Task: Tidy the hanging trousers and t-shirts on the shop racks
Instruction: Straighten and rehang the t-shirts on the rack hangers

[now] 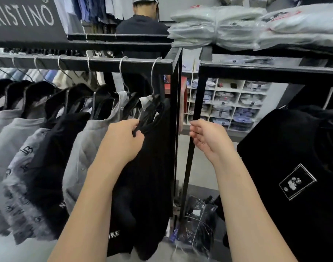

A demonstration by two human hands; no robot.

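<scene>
1. Left hand [122, 140] grips black t-shirt [148, 167], last on rail [124, 64]; right hand [207, 138] loosely curled, empty.
2. Grey and black t-shirts [82, 144] hang leftward, unevenly spaced.
3. Judgement: tidying seems midway; straightening and spacing remain.

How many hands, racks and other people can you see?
Hands: 2, left hand gripping a black shirt, right hand
Racks: 2, left rack, right rack
Other people: 1, person behind the racks
Total: 5
</scene>
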